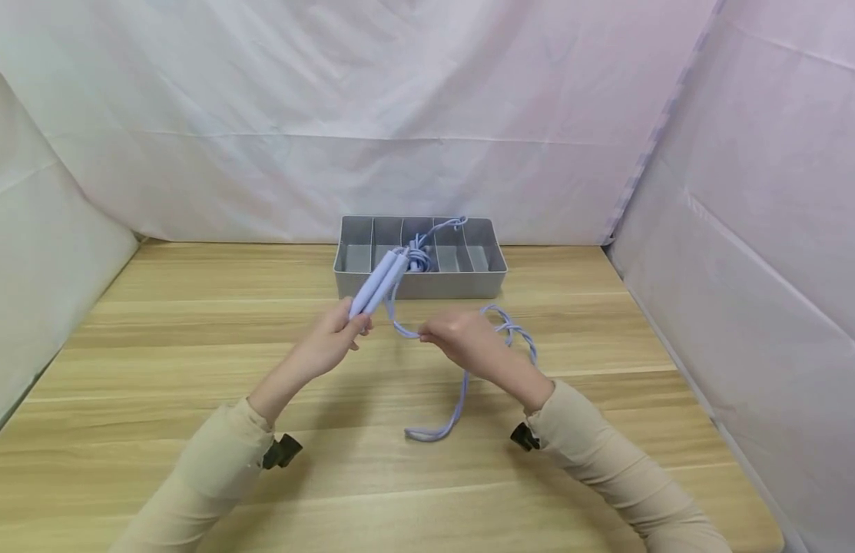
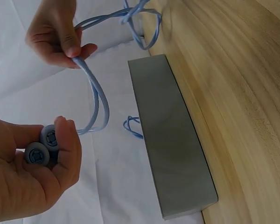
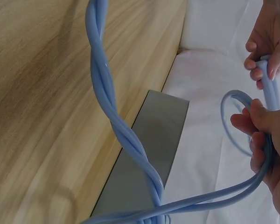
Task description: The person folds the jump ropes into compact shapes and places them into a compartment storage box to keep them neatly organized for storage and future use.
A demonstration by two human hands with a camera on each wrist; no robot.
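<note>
My left hand [image 1: 326, 340] grips the two pale blue handles of a jump rope [image 1: 379, 286] side by side, tilted up toward the box. In the left wrist view, the round handle ends [image 2: 37, 155] peek out between the curled fingers. Opposite it, my right hand [image 1: 471, 342] pinches the doubled blue cord [image 2: 99, 95] a short way from the handles. Beyond that pinch the cord, loosely twisted, trails past the right wrist, and its looped end [image 1: 430, 435] hangs toward me over the table.
At the back of the wooden table [image 1: 192, 330] stands a grey divided box [image 1: 455, 287]. A bundled blue cord [image 1: 419, 258] lies in its middle compartment, one loop reaching over the back right. White cloth [image 1: 261, 169] hangs behind and along both sides.
</note>
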